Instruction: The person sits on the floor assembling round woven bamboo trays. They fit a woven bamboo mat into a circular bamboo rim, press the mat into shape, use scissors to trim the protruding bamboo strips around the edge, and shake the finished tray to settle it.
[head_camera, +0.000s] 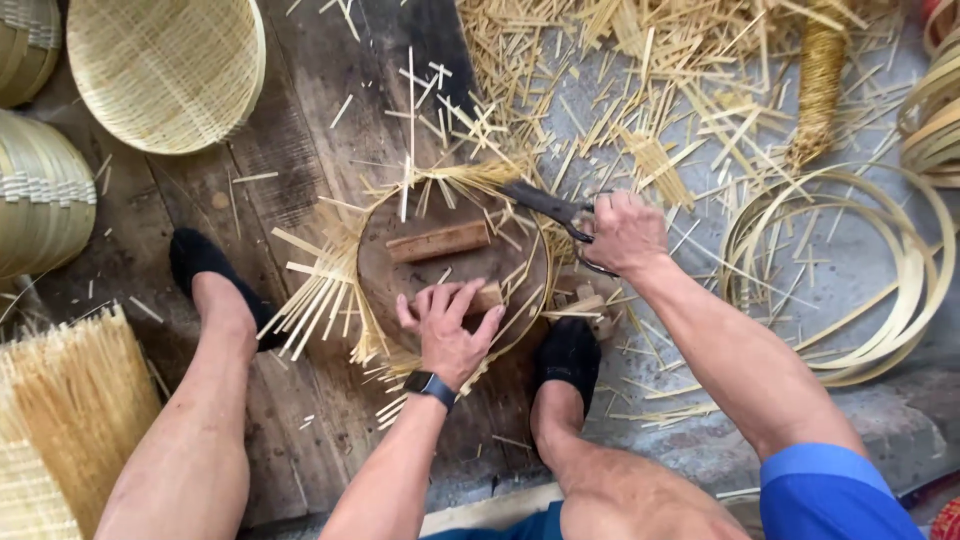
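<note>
Left hand (447, 335) presses flat, fingers spread, on the round basket (452, 270) (keep it steady) while the right hand (622, 233), clenched on the shears (548, 207), trims close along the rim.

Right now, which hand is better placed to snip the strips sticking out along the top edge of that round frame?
The right hand. It already grips the shears, whose blades point at the splayed bamboo strips on the round frame. The left hand presses flat inside it.
</note>
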